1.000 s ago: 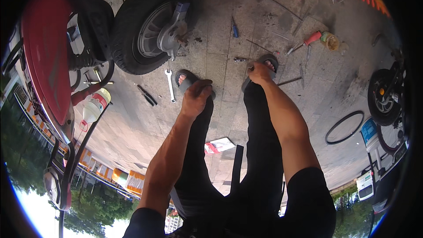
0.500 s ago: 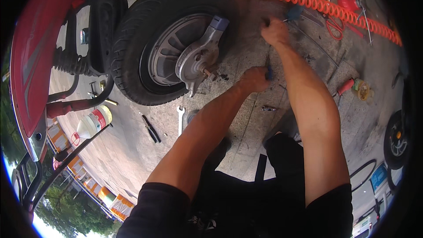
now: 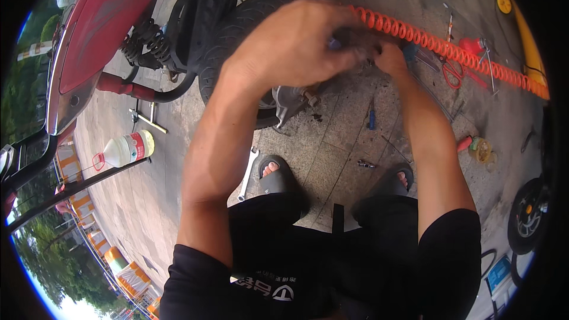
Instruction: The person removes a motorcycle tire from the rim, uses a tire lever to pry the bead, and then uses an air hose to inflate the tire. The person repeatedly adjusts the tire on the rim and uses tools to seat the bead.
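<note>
My left hand is raised over the wheel, blurred, with thumb and fingers apart. Between them shows the blue-grey end of the hub's metal arm. Close beside its fingertips, my right hand is closed with bent fingers around something dark, too blurred to name. The black tyre and the metal hub part with its axle nut are partly hidden behind my left hand and forearm. A screwdriver with a blue handle lies on the paving below my hands.
An orange coiled hose crosses beyond my hands. Red-handled scissors, a red-handled tool and a jar lie right. Near my feet are a wrench and a small metal piece. A bottle stands left, below the red bodywork.
My left hand has left the blue-handled screwdriver on the ground and risen over the wheel towards my right hand. The view has shifted, so the wheel sits further right.
</note>
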### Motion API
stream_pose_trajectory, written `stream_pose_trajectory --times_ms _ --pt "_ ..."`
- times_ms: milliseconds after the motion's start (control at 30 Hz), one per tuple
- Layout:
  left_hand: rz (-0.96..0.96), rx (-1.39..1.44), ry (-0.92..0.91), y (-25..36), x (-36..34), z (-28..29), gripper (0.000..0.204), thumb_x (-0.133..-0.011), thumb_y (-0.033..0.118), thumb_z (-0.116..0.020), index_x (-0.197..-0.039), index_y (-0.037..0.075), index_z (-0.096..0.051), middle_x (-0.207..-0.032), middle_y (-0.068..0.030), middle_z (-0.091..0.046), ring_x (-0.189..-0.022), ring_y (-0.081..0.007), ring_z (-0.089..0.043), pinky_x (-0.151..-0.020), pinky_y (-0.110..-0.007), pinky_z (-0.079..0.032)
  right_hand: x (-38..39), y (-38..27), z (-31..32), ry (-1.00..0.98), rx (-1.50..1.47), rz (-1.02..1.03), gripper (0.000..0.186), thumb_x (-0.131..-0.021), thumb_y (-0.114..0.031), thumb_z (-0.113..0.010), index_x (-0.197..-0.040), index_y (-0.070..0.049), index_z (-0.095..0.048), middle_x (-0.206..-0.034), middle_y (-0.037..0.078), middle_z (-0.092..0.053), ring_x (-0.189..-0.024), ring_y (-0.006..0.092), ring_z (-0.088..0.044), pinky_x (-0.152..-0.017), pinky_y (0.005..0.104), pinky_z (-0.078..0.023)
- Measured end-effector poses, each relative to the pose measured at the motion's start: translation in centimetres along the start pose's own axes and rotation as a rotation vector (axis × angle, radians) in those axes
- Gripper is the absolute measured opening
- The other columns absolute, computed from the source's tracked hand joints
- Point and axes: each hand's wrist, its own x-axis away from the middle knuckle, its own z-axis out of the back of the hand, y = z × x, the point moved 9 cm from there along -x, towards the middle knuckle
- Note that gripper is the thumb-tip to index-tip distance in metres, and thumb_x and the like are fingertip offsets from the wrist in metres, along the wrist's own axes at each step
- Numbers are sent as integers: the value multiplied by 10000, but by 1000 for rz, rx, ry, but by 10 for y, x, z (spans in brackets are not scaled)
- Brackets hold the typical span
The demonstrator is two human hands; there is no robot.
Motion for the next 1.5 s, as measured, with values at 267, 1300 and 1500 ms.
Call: stream_pose_trajectory --times_ms 267,1300,1500 --pt "677 -284 287 -107 68 83 552 -924 458 -719 -1226 -4 -706 -1089 -222 -750 -1067 -320 -722 -937 -390 -536 2 6 25 25 -7 -41 380 -914 -289 -639 -1226 -77 -690 -1199 226 -699 -1159 392 -651 -994 482 -520" --pt "658 -159 -68 -154 43 48 886 -686 454 -914 -1341 -66 -620 -1249 -221 -708 -1183 -303 -674 -1054 -369 -489 8 33 -7 -256 114 -119 471 -929 -354 -667 -1294 -56 -680 -1297 237 -667 -1242 373 -618 -1047 444 -495" --pt "793 -17 -34 -149 51 47 787 -798 353 -865 -1346 -122 -559 -1168 -208 -716 -1073 -270 -689 -962 -364 -528 11 33 -1 -248 122 -122 486 -933 -355 -668 -1316 -56 -663 -1308 232 -662 -1241 383 -615 -1049 449 -490"
